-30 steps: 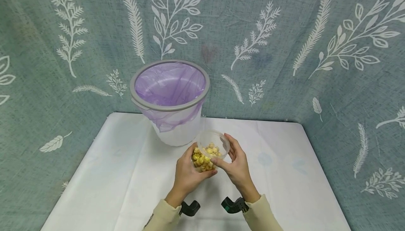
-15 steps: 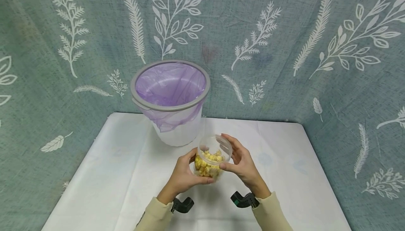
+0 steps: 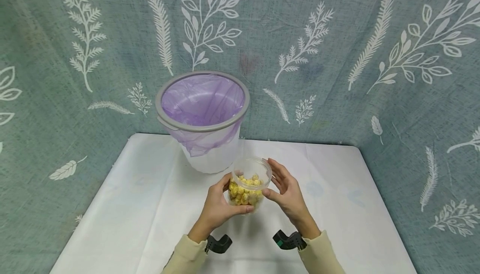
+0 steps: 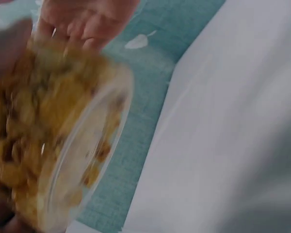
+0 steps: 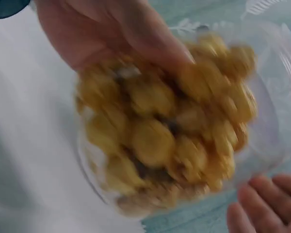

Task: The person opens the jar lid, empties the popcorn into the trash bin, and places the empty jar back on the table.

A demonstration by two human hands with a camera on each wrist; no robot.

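Observation:
A clear round plastic jar [image 3: 252,185] is part filled with yellow popcorn [image 3: 241,196] and held tilted above the white table. My left hand [image 3: 216,207] grips the jar's lower body, thumb across its near side. Around the right side of the rim curve the thumb and fingers of my right hand [image 3: 286,194]. In the right wrist view the popcorn [image 5: 155,141] shows blurred through the wall, with see-through space near the rim. The left wrist view shows the jar [image 4: 63,136] up close, with the open palm side of my right hand [image 4: 87,22] behind it.
A white bin with a grey rim [image 3: 202,129] and a purple liner [image 3: 202,99] stands behind the jar, left of centre. The white-covered table [image 3: 330,207] reaches back to a grey-green leaf-print curtain [image 3: 262,36]. Black wrist cameras [image 3: 218,244] sit under both wrists.
The jar has dipped toward me and risen again a little, staying between both hands. The popcorn inside has shifted. My wrists stand farther apart than a second ago.

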